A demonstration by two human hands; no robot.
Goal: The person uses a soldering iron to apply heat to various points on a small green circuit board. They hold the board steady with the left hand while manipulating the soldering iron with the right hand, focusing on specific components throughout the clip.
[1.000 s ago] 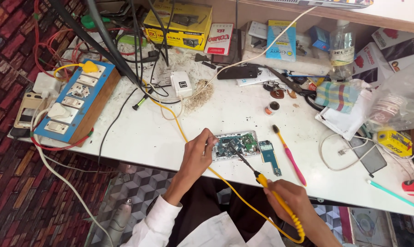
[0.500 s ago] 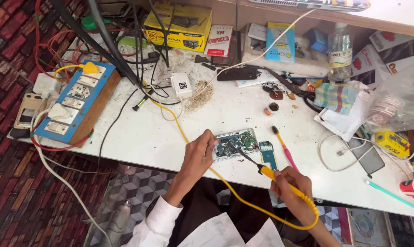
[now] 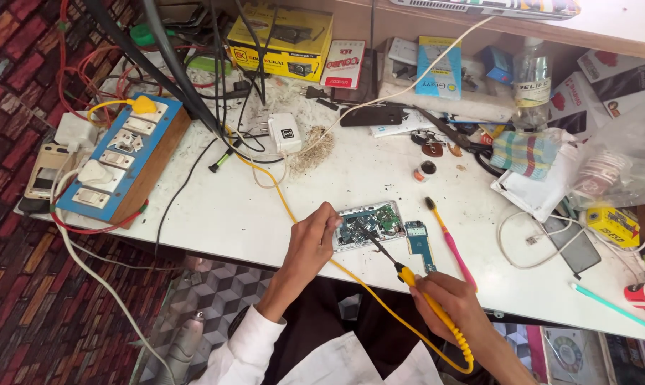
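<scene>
The opened phone (image 3: 367, 224) shows a glossy green circuit board with small metal parts in a pale, smooth plastic frame. The soldering iron (image 3: 416, 289) has a matt yellow plastic handle, ribbed near its cord, and a dark metal shaft. To its right lies a loose blue board (image 3: 421, 244), and beside that a toothbrush (image 3: 451, 244) of shiny pink plastic. The table (image 3: 230, 214) is white, smooth laminate, scuffed and stained. Far left, the switch board (image 3: 119, 165) has a blue face and bare wooden sides. At far right, a checked cloth (image 3: 525, 153) looks soft and matt.
</scene>
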